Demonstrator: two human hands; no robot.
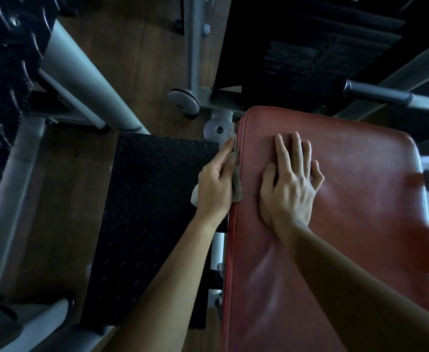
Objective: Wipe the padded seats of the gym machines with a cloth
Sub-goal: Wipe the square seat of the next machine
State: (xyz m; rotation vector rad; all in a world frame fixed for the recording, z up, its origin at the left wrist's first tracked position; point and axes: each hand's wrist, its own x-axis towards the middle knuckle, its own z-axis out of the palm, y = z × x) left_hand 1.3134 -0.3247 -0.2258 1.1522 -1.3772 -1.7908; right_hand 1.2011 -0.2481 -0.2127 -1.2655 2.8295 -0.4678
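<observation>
Nearest the camera, two bare forearms reach forward over the red padded seat, whose cover creases just below the right wrist. The right hand lies flat on top of the pad, palm down, fingers straight and slightly spread, holding nothing. To its left, the left hand is set against the seat's left side edge, by the seam. It grips a bunched cloth, which is squeezed between the palm and the pad's edge. A grey-brown fold of it shows on the seat side of the hand, a pale corner pokes out on the hand's outer side, and a scrap sticks up past the fingertips. How the fingers under the cloth are curled cannot be seen.

Left of the left hand and lower down is a black tread-patterned footplate, resting over a wooden floor. Beyond the left hand's fingertips sits a round grey end cap on the machine's base. A thick grey frame tube slants away further left. Beyond the right hand, past the far edge of the seat, is a dark weight stack. To its right is a black handle grip on a grey bar.
</observation>
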